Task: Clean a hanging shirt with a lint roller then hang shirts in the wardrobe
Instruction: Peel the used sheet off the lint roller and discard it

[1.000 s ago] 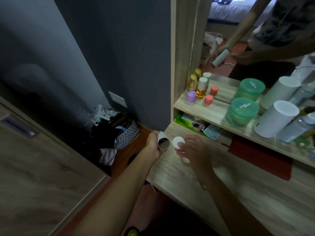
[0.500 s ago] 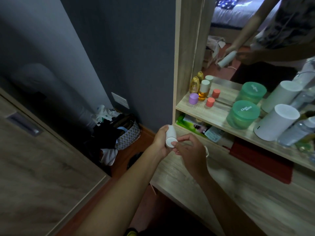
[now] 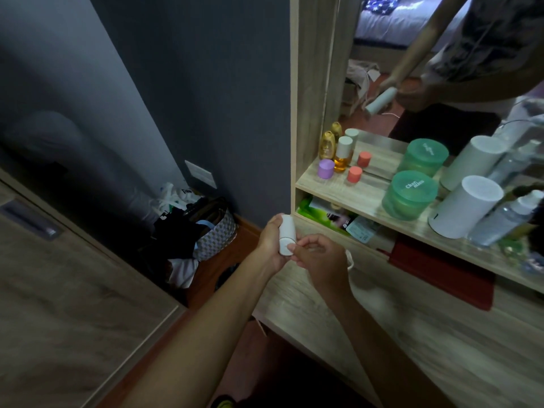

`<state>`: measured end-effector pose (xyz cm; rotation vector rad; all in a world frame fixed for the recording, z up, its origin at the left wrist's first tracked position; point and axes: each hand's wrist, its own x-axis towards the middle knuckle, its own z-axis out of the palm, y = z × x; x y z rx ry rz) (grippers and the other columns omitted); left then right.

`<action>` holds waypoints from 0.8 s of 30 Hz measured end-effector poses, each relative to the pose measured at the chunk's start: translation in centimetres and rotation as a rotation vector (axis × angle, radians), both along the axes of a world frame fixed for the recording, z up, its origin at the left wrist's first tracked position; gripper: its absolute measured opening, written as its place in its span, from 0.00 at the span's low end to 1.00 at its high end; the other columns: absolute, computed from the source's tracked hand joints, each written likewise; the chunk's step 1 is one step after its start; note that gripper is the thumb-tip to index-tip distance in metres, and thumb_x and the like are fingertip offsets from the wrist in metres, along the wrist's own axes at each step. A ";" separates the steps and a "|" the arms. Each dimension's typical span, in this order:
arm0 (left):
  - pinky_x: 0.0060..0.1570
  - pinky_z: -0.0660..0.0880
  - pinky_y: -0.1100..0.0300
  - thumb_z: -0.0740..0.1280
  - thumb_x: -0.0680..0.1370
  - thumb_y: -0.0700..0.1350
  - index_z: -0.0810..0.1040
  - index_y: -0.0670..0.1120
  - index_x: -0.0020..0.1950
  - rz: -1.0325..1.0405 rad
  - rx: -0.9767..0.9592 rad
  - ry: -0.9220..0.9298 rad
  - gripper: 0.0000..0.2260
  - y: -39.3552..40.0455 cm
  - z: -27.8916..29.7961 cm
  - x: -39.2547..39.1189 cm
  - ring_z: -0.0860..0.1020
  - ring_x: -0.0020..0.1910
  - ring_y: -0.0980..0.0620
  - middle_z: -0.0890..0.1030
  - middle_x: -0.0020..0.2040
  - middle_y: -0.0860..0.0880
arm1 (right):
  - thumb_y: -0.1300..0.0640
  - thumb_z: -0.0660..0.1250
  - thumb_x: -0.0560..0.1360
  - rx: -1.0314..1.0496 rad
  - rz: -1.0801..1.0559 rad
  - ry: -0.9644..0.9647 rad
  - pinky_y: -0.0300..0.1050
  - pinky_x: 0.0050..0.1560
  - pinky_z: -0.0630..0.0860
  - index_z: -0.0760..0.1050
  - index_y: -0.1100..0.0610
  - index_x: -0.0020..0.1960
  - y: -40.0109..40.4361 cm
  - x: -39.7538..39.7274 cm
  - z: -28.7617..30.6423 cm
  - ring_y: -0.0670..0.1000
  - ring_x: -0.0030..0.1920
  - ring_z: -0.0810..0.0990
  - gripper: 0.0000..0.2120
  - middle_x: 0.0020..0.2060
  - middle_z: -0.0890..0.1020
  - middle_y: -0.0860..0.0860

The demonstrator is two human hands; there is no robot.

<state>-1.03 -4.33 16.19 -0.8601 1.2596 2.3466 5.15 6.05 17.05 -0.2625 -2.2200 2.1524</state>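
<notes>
A white cylindrical lint roller case (image 3: 286,234) is held upright-tilted above the front left corner of the wooden dresser top (image 3: 412,334). My left hand (image 3: 269,245) wraps around the case from the left. My right hand (image 3: 321,256) pinches its lower end, where the white cap sits, with thumb and fingertips. A thin white loop (image 3: 349,260) shows behind my right hand. The mirror (image 3: 412,69) repeats both hands and the case. No shirt and no hanger are in view.
A shelf (image 3: 368,198) carries small bottles (image 3: 343,154), a green jar (image 3: 409,194) and a white cylinder (image 3: 465,210). A patterned basket (image 3: 215,237) stuffed with clothes stands on the floor by the dark wall. A wooden wardrobe door (image 3: 59,304) fills the lower left.
A second ago the case was open, with the cap apart in my right hand. The cap now sits on the case's end, and both hands have lifted slightly.
</notes>
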 end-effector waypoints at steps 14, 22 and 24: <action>0.31 0.77 0.60 0.57 0.81 0.52 0.70 0.43 0.58 -0.036 0.118 -0.063 0.14 -0.2 1.6 -0.9 0.75 0.34 0.49 0.75 0.39 0.42 | 0.63 0.73 0.71 0.435 -0.163 0.446 0.27 0.45 0.75 0.83 0.59 0.51 -1.3 -0.2 -0.6 0.43 0.44 0.82 0.09 0.44 0.84 0.51; 0.33 0.77 0.56 0.58 0.80 0.54 0.66 0.42 0.70 -0.055 0.154 -0.056 0.22 -0.4 1.3 -1.1 0.78 0.32 0.48 0.77 0.38 0.42 | 0.64 0.73 0.71 0.478 -0.131 0.508 0.24 0.44 0.74 0.84 0.62 0.50 -0.4 -0.9 -0.6 0.44 0.44 0.83 0.07 0.44 0.85 0.54; 0.31 0.80 0.55 0.58 0.80 0.53 0.65 0.44 0.73 -0.063 0.177 -0.033 0.23 -0.5 1.2 -1.0 0.80 0.33 0.45 0.77 0.44 0.40 | 0.62 0.73 0.71 0.356 -0.105 0.376 0.26 0.43 0.74 0.84 0.60 0.49 -0.4 -1.0 -0.6 0.43 0.44 0.82 0.07 0.43 0.85 0.51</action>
